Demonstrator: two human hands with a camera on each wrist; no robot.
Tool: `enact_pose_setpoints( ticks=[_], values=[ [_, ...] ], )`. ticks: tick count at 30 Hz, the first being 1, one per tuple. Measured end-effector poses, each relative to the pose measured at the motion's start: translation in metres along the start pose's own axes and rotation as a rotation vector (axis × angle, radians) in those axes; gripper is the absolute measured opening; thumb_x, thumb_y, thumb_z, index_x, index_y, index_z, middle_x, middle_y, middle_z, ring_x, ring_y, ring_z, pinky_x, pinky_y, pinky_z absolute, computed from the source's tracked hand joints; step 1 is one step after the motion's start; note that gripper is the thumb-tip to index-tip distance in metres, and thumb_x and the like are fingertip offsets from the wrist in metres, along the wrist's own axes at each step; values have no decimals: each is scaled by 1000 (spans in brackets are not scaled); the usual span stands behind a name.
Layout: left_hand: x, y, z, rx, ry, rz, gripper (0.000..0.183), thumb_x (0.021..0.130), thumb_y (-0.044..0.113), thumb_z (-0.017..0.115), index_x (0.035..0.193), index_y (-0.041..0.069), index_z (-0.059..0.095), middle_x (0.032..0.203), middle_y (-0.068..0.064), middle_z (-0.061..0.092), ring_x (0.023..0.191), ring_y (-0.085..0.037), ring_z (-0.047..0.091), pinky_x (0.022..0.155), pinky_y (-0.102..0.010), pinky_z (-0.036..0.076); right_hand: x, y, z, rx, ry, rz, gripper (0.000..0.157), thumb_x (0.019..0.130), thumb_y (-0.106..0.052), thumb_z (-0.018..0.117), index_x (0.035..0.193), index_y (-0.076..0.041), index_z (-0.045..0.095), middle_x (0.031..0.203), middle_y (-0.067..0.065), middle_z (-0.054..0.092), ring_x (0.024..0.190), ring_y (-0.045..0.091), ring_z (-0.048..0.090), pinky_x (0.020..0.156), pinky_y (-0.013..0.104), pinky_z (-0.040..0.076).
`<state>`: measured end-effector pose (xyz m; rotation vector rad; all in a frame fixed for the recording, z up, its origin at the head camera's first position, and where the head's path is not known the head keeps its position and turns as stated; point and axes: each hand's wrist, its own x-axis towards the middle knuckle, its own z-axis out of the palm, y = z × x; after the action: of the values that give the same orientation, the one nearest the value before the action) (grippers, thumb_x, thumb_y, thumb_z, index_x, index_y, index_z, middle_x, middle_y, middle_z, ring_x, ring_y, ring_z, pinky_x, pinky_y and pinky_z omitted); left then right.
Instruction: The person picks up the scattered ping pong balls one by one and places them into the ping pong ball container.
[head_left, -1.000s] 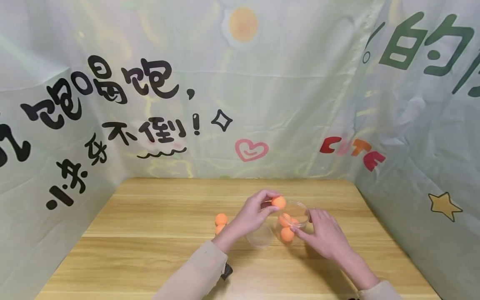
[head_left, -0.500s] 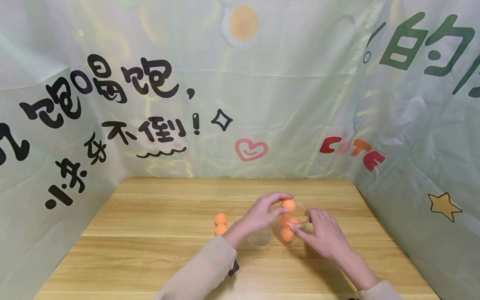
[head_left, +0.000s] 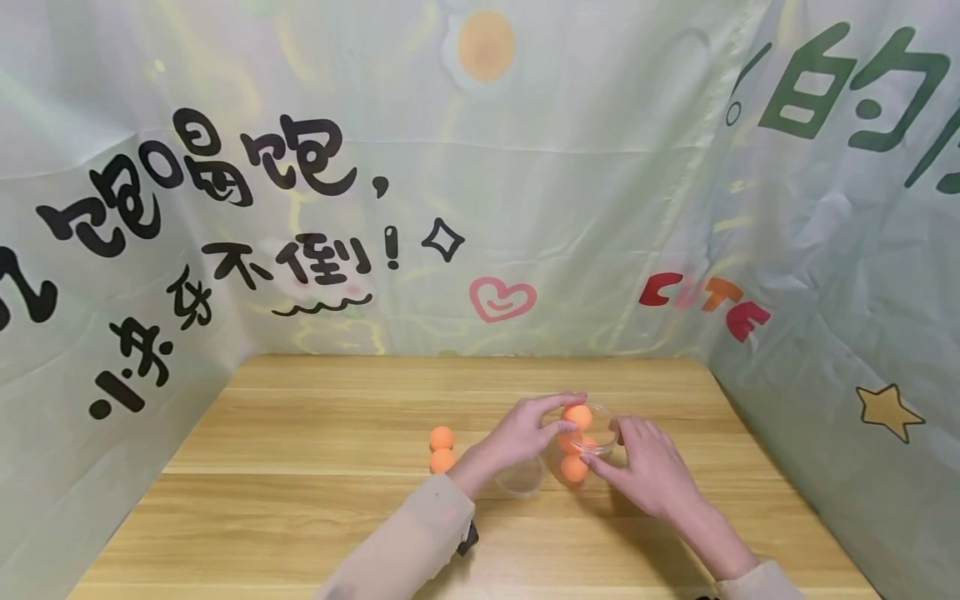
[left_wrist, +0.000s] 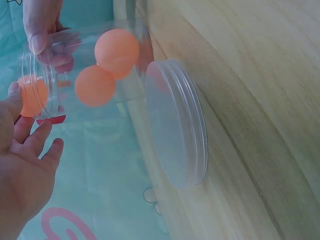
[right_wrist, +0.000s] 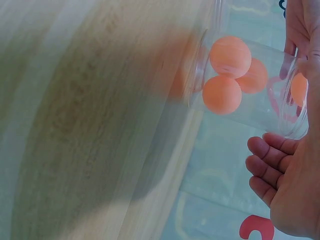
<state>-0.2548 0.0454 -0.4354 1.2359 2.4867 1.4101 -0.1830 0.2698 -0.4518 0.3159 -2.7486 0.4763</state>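
Note:
An orange ping-pong ball [head_left: 578, 416] sits at the mouth of a clear plastic jar [head_left: 604, 431], pinched between the thumb and fingers of my left hand [head_left: 525, 432]. My right hand [head_left: 654, 468] grips the upright jar near its rim, thumb in front and fingers behind. Three more orange balls [right_wrist: 222, 95] lie at the jar's bottom in the right wrist view. The jar's round clear lid [left_wrist: 177, 125] rests on the table, left of the jar and partly under my left hand in the head view.
Two orange balls [head_left: 442, 450] stand on the wooden table [head_left: 300, 500] left of my left forearm, which may hide others. Printed cloth [head_left: 585, 208] hangs behind the table and on both sides. A black device [head_left: 468, 537] shows at my left cuff.
My left hand has carried its ball rightward from beside the jar to over the opening, then slightly lower into the mouth. The right hand and the jar have stayed in place.

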Motion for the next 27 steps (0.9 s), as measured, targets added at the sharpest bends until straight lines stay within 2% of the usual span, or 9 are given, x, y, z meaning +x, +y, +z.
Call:
enact_pose_setpoints(
  ticks=[3,5,7,8,14,20,27],
  values=[
    [0,0,0,0,3,-5,49,101,26,67,149,20,59,152,6,56,91,-3,59,100,-33,55,0,-1,-1,-1,1,-6,61,90,-57,76,112,-1,63,103,7,64,99,30,61,85,56,51],
    [0,0,0,2,3,-4,49,101,26,68,150,21,58,152,7,56,92,-8,63,102,-34,54,-1,-1,-1,-5,2,-11,61,90,-56,76,113,-1,63,103,7,64,97,29,60,84,55,51],
    [0,1,0,4,8,-2,50,101,25,68,150,21,58,152,7,56,116,-10,61,104,-38,54,-1,-1,-2,-7,2,-15,62,90,-56,76,113,0,63,102,7,64,95,28,60,83,55,51],
    [0,0,0,3,8,-4,51,101,25,68,150,21,57,152,7,56,122,-11,61,107,-38,53,-1,-1,-2,-9,1,-16,62,90,-56,76,114,0,63,102,7,64,94,27,60,82,54,51],
    [-1,0,0,37,44,14,55,99,27,71,151,19,55,153,3,55,142,-13,49,118,-31,42,0,0,0,-11,-2,-11,63,90,-56,76,115,0,62,103,8,64,95,27,59,84,54,51],
    [-5,2,-2,36,111,16,55,98,24,74,150,19,56,152,1,56,140,-17,52,115,-33,46,0,1,0,-8,-3,-5,60,90,-55,76,113,-1,63,100,5,62,94,25,58,82,52,49],
    [-11,0,-9,-14,204,55,50,98,19,75,146,15,60,143,0,62,128,-14,59,105,-29,52,-1,0,0,-7,-7,6,64,90,-57,75,115,0,62,100,6,62,92,24,58,85,52,49]
  ],
)
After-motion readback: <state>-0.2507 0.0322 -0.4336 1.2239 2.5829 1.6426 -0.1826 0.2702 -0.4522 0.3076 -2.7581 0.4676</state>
